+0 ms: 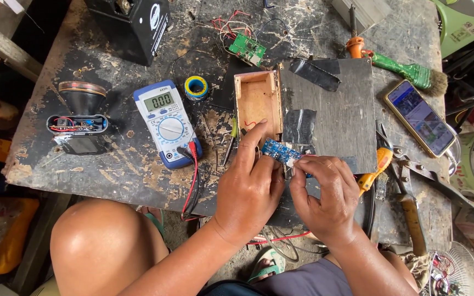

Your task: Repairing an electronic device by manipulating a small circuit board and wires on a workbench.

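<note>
My left hand point(250, 183) and my right hand point(325, 194) meet over the front edge of a worn workbench point(111, 164). Together they pinch a small blue circuit board point(281, 152), the left at its near-left end and the right at its right end. Just behind the board lies an open wooden box point(257, 101) joined to a dark grey panel point(333, 112) patched with black tape. My left index finger points up toward the box.
A blue-cased multimeter point(167, 123) with red and black leads lies left of the box, near a solder spool point(196, 87). A green circuit board point(247, 49) with wires, a smartphone point(421, 117), a paintbrush point(407, 70), orange-handled pliers point(377, 167), a black battery point(130, 24) and an opened speaker point(79, 120) surround them.
</note>
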